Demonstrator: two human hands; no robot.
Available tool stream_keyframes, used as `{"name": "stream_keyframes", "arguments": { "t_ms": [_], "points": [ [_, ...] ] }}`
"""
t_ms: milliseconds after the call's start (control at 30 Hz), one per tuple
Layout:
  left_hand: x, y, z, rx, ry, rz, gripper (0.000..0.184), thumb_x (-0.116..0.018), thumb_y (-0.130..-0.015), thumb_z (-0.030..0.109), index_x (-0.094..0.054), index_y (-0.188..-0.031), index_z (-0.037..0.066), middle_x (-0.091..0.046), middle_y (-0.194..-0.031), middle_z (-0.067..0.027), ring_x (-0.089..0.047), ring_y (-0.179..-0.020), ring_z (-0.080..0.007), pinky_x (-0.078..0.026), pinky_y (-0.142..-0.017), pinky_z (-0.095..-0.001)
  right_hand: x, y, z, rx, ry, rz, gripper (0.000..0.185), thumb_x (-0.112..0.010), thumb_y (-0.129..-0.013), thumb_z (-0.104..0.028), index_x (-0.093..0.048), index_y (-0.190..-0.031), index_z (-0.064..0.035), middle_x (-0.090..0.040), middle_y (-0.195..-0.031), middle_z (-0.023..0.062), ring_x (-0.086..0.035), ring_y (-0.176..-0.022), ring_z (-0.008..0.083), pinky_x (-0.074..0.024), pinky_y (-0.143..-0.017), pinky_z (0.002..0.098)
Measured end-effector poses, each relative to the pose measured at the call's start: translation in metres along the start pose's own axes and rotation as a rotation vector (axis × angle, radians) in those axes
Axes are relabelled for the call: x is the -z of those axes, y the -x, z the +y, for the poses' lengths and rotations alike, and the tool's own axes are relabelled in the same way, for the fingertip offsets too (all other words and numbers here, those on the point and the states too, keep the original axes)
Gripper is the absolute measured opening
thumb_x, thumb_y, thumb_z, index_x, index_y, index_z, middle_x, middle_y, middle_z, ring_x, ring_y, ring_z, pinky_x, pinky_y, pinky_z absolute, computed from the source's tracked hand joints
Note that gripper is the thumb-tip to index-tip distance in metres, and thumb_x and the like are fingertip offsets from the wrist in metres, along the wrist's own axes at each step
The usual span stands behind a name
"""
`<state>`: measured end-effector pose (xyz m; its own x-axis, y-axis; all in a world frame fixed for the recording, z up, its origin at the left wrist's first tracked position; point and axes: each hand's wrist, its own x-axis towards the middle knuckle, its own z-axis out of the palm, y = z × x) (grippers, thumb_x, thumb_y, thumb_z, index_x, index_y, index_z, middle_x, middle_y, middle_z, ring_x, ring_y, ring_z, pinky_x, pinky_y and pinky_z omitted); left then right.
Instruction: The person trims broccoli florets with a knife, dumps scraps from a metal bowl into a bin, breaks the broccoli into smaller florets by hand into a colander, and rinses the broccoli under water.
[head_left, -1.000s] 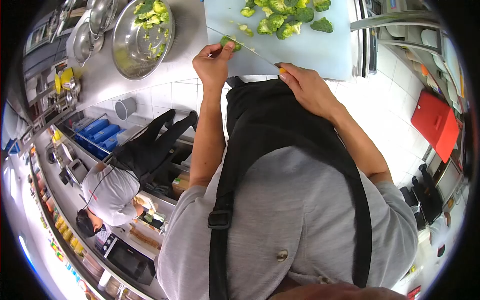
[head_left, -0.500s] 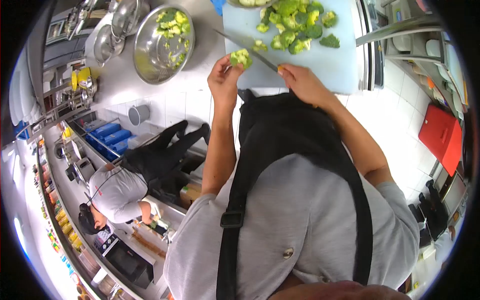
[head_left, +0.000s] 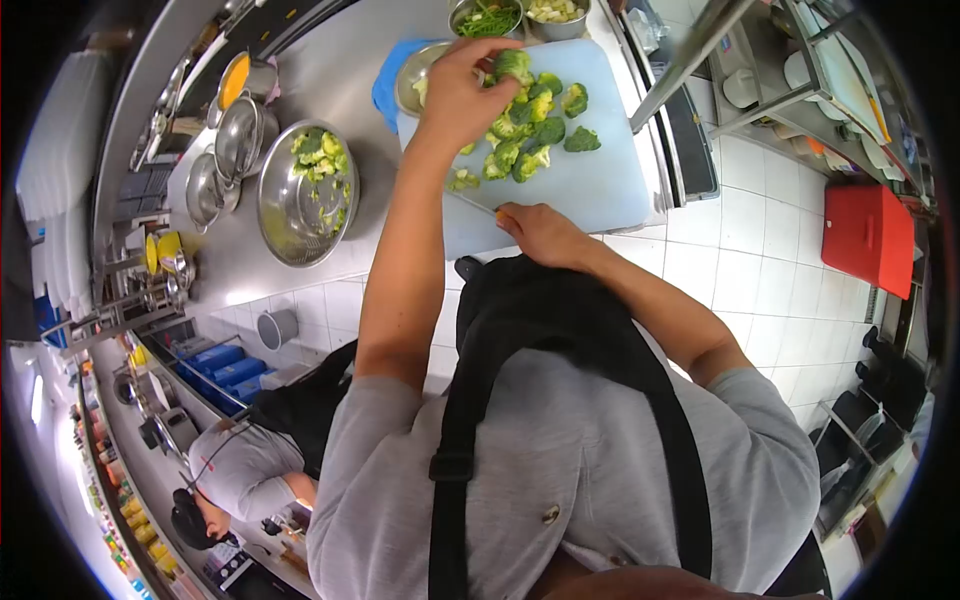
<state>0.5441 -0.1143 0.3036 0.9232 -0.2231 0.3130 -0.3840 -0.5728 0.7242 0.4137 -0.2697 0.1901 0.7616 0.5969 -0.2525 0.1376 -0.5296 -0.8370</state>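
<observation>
My left hand reaches over the far part of the pale blue cutting board, its thumb and fingers closed around a broccoli floret. Below that hand lies a spread of cut broccoli florets. Close to the board's near edge, my right hand is wrapped round the handle of a knife. The blade points left, low over the board, beside a small broccoli piece. A metal bowl, partly hidden by my left hand, stands at the board's far left corner.
On the steel counter to the left, a large metal bowl holds broccoli pieces. Bowls of green vegetables and pale chopped pieces stand beyond the board. A co-worker is at lower left. A red bin stands right.
My left hand has moved from near the knife to the far florets. My right hand and the knife have drawn lower on the board. The view has shifted, showing more beyond the board.
</observation>
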Motion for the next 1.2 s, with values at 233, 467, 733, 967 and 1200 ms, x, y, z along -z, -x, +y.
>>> {"name": "stream_keyframes", "arguments": {
  "t_ms": [233, 467, 733, 967, 1200],
  "points": [
    [-0.072, -0.074, -0.067, -0.198, -0.387, -0.066, 0.042, -0.08, -0.08, 0.016, -0.074, -0.122, 0.013, -0.073, -0.099, -0.0121, -0.071, -0.091, -0.0322, -0.057, -0.088, -0.0423, -0.008, 0.002, 0.008, 0.017, -0.023, 0.055, 0.033, -0.048, -0.11, -0.032, -0.064, -0.111, -0.0027, -0.072, -0.093, 0.0281, -0.069, -0.092, 0.0499, -0.0517, -0.086, 0.0609],
    [-0.065, -0.079, -0.081, -0.03, -0.425, -0.279, 0.043, -0.074, -0.094, 0.019, -0.072, -0.137, 0.022, -0.076, -0.115, -0.0191, -0.073, -0.098, -0.0335, -0.057, -0.092, -0.045, -0.006, 0.001, 0.013, 0.025, -0.026, 0.03, 0.036, -0.048, -0.11, -0.032, -0.063, -0.114, -0.0001, -0.071, -0.099, 0.0297, -0.069, -0.098, 0.049, -0.0514, -0.089, 0.0591],
    [0.2, 0.035, -0.124, 0.17, -0.273, 0.113, 0.024, -0.063, -0.106, 0.011, -0.075, -0.124, 0.003, -0.078, -0.102, -0.0048, -0.072, -0.09, -0.0131, -0.057, -0.082, -0.0289, 0.022, 0.008, 0.014, -0.016, -0.174, 0.008, 0.031, -0.049, -0.11, -0.029, -0.065, -0.112, -0.0013, -0.068, -0.097, 0.0277, -0.066, -0.094, 0.0464, -0.0497, -0.085, 0.0513],
    [0.273, 0.157, -0.314, 0.574, -0.987, -0.044, 0.036, -0.065, -0.093, 0.038, -0.081, -0.1, 0.007, -0.076, -0.1, -0.0232, -0.073, -0.096, -0.0431, -0.057, -0.088, -0.0523, 0.017, 0.007, -0.015, -0.161, -0.173, 0.03, 0.033, -0.047, -0.111, -0.028, -0.059, -0.1, 0.0001, -0.058, -0.069, 0.0135, -0.057, -0.066, 0.0274, -0.0471, -0.068, 0.0417],
    [0.21, 0.188, -0.342, 0.765, -0.586, 0.203, 0.036, -0.079, -0.079, 0.041, -0.082, -0.09, 0.008, -0.077, -0.091, -0.0194, -0.075, -0.086, -0.0394, -0.06, -0.084, -0.0463, 0.011, 0.0, -0.024, -0.34, -0.165, -0.029, 0.033, -0.046, -0.113, -0.032, -0.06, -0.107, -0.0031, -0.056, -0.07, 0.0056, -0.053, -0.058, 0.0167, -0.0447, -0.058, 0.036]
  ]
}}
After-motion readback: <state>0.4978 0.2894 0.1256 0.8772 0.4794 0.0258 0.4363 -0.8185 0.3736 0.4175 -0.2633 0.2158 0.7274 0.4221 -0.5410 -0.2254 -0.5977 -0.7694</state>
